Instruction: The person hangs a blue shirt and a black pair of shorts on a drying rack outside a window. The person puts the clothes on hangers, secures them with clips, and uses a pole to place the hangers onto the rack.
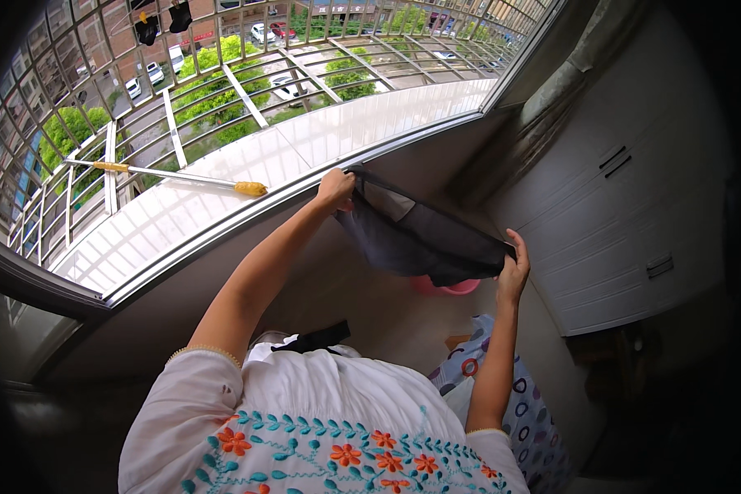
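Observation:
A dark grey cloth garment (432, 238) hangs stretched between my two hands beside the window sill. My left hand (338, 190) grips its upper left corner, close to the window track. At the opposite end, my right hand (514, 265) pinches the edge of the waistband or hem, with the index finger raised. A paler patch shows inside the cloth near the left hand. Below the garment, partly covered by it, a pink basin (463, 287) stands on the floor.
A metal pole with yellow grips (185, 177) lies across the white sill (290, 151) and the window cage bars (247, 96). Dark socks (180, 17) hang from the cage. White cabinet doors (617, 204) stand to the right, and a patterned cloth (525, 401) drapes near my right arm.

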